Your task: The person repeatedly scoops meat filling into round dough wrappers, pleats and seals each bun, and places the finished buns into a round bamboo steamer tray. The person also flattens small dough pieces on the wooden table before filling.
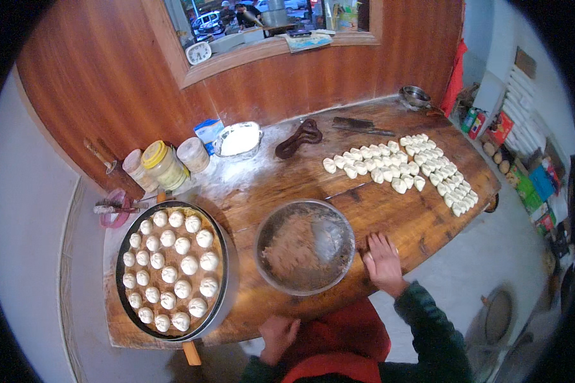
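My right hand (384,265) lies palm down at the table's near edge, fingers stretched out. A bit of pale dough (396,250) peeks out at its side; the rest is hidden beneath the palm. Left of it stands a round metal bowl (263,270) of brownish minced filling (290,239), with a shiny metal scoop or spatula (329,239) inside. My left hand (277,337) is curled at the near edge, below the bowl; its palm is hidden. At the left, a round steamer (226,287) holds several pleated buns (169,274) in loose rows. Several small dough pieces (388,172) are spread at the right.
Along the back are lidded jars (165,165), a container of white flour (239,142), a dark coiled strap or cord (299,139), a cleaver (353,123) and a small metal bowl (415,95). Flour dusts the wooden table (249,182). People (247,15) appear beyond the window.
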A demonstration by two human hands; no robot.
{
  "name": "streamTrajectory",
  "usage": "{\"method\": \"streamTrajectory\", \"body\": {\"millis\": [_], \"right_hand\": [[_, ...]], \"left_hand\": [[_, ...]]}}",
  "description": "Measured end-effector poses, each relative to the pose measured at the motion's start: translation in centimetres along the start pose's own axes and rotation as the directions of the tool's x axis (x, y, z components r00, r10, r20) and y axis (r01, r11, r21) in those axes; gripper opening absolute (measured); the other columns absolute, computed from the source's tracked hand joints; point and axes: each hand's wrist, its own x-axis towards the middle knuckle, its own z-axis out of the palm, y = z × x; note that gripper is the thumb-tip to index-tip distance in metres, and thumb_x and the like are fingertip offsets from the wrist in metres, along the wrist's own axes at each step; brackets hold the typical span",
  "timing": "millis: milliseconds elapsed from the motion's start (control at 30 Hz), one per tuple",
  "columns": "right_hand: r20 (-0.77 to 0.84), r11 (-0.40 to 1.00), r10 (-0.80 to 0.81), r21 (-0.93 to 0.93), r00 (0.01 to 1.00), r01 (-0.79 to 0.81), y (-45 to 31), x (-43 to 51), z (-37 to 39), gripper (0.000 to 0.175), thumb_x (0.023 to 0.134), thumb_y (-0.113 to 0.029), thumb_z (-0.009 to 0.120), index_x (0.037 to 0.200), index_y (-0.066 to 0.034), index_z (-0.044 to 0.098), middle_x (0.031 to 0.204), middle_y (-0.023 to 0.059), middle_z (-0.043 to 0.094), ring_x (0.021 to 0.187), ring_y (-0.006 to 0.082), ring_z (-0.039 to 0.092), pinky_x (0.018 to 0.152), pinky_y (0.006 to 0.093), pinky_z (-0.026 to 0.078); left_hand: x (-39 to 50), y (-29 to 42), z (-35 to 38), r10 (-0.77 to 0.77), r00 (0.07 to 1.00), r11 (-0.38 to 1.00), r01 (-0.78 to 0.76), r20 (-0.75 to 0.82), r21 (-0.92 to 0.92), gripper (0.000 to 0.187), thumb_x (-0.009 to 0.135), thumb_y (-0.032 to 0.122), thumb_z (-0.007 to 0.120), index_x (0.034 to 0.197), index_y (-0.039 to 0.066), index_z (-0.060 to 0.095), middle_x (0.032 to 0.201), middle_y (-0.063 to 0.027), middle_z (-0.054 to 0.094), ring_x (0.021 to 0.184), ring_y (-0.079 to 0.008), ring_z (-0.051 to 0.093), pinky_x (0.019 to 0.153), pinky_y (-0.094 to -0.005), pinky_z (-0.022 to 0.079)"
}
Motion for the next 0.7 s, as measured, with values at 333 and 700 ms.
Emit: {"method": "streamTrajectory", "body": {"millis": [333,700], "right_hand": [[-0.213,0.979,0.092,-0.158,0.973,-0.127,4.8,11.4,2.9,0.057,0.108,-0.035,0.045,0.154,-0.0032,0.046,0.164,0.0266,0.034,0.153,0.0463,0.029,0.122,0.0632,0.025],[-0.033,0.996,-0.038,-0.076,0.999,0.035,0.5,-1.0,0.1,0.057,0.096,-0.029,0.061,0.146,-0.0025,0.053,0.151,0.0202,0.054,0.146,0.0410,0.044,0.120,0.0590,0.032]], "left_hand": [[1.2,1.4,-2.4,-0.018,0.995,0.997,0.025,0.096,-0.076,0.021,0.084,0.022,0.084,0.075,0.009,0.070,0.070,-0.0122,0.064,0.066,-0.0334,0.063,0.060,-0.0459,0.049],[2.3,3.7,-1.5,-0.055,0.988,0.995,0.066,0.147,-0.073,0.018,0.088,0.021,0.082,0.079,0.007,0.076,0.073,-0.0131,0.070,0.069,-0.0342,0.067,0.064,-0.0447,0.053]]}}
